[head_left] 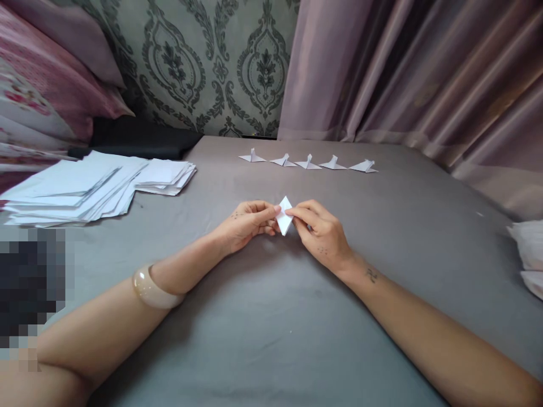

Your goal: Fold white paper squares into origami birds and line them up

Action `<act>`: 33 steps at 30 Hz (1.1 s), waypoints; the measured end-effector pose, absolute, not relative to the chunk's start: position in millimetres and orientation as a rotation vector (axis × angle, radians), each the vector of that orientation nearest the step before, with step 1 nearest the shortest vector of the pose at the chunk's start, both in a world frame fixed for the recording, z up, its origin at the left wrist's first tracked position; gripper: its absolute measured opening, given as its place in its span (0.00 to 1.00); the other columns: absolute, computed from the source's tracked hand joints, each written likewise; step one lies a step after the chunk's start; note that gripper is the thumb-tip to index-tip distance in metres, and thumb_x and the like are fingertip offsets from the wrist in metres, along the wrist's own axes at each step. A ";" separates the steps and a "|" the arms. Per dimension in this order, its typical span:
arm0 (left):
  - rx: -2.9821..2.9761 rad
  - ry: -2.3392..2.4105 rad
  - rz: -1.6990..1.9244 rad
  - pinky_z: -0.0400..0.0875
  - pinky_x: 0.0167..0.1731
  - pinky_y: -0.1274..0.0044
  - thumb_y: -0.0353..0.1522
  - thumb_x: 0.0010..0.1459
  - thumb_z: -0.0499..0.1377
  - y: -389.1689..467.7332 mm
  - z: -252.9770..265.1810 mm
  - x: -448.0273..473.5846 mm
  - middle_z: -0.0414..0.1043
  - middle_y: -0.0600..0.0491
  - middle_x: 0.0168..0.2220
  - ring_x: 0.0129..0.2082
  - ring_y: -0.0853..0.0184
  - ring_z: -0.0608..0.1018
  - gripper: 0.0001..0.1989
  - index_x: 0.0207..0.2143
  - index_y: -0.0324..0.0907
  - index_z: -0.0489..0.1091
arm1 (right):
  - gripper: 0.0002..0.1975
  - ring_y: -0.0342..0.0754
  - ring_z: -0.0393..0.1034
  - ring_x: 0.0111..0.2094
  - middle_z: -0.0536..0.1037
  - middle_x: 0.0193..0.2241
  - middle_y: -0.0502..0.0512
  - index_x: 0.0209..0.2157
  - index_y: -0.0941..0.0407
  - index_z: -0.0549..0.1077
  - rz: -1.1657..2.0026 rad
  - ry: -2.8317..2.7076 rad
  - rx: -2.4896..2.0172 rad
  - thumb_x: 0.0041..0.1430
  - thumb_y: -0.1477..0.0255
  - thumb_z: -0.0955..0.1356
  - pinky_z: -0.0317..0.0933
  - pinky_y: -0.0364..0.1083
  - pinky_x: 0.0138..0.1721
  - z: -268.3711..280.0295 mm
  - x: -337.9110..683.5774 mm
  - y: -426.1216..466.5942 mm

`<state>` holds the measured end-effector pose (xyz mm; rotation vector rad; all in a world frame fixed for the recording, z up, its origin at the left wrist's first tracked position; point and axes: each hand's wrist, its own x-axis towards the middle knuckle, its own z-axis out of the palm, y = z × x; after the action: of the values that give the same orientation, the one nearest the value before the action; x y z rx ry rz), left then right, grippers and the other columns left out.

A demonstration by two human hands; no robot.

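Diamond of folded white paper (284,224) sits mid-view between both hands, one point toward 12 o'clock, the other toward 6. Left hand (248,226) at 9 o'clock of it, pinching its left corner, thumb on the face, other fingers partly hidden behind and below. Right hand (323,234) at 3 to 4 o'clock, grasping the right corner, one fingertip across the face. Fingers from both sides cover the corners; whether the lower tip touches the grey sheet (271,345), cannot tell.

Around the diamond: five folded paper figures (308,164) in a row, 11 to 2 o'clock, apart from the hands, each with a small part standing up. Between 9 and 10, large paper stack (80,189), edges uneven; smaller stack (165,172) against its right side. Black cloth (136,138) behind both, at 10. Pale bangle (155,291) on left forearm, at 8. White object (528,246) cut off by the frame, near 3. Patterned wall (220,70) toward 11, mauve curtain (339,68) toward 1. Pixelated patch hides part of the sheet's left edge.
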<state>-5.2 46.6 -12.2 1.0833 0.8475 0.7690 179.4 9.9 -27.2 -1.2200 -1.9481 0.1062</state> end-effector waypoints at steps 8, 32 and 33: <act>1.839 1.156 0.814 0.64 0.30 0.78 0.28 0.50 0.55 49.4 -18.4 -12.0 0.69 0.52 0.33 0.27 0.72 0.68 0.12 0.37 0.40 0.73 | 0.12 0.42 0.67 0.30 0.74 0.38 0.51 0.39 0.49 0.78 0.289 -2.148 -1.451 0.61 0.73 0.63 0.58 0.43 0.33 -27.7 185.5 6.2; 2.033 1.165 0.634 0.63 0.32 0.75 0.35 0.56 0.56 54.2 -19.1 -9.4 0.68 0.50 0.33 0.29 0.68 0.69 0.10 0.28 0.40 0.74 | 0.10 0.43 0.66 0.28 0.75 0.29 0.52 0.27 0.55 0.76 0.590 -1.992 -1.583 0.57 0.68 0.65 0.58 0.45 0.33 -15.7 184.7 17.6; 2.024 1.183 0.641 0.62 0.31 0.75 0.36 0.55 0.57 54.7 -18.9 -8.5 0.68 0.50 0.33 0.29 0.68 0.69 0.10 0.27 0.40 0.74 | 0.10 0.44 0.65 0.27 0.75 0.28 0.52 0.27 0.55 0.76 0.593 -1.983 -1.601 0.57 0.68 0.65 0.58 0.45 0.33 -16.2 184.6 18.9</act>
<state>-8.5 54.7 -18.9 2.0239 1.1826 0.6409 184.6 18.9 -16.2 -1.6009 -1.9830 0.5931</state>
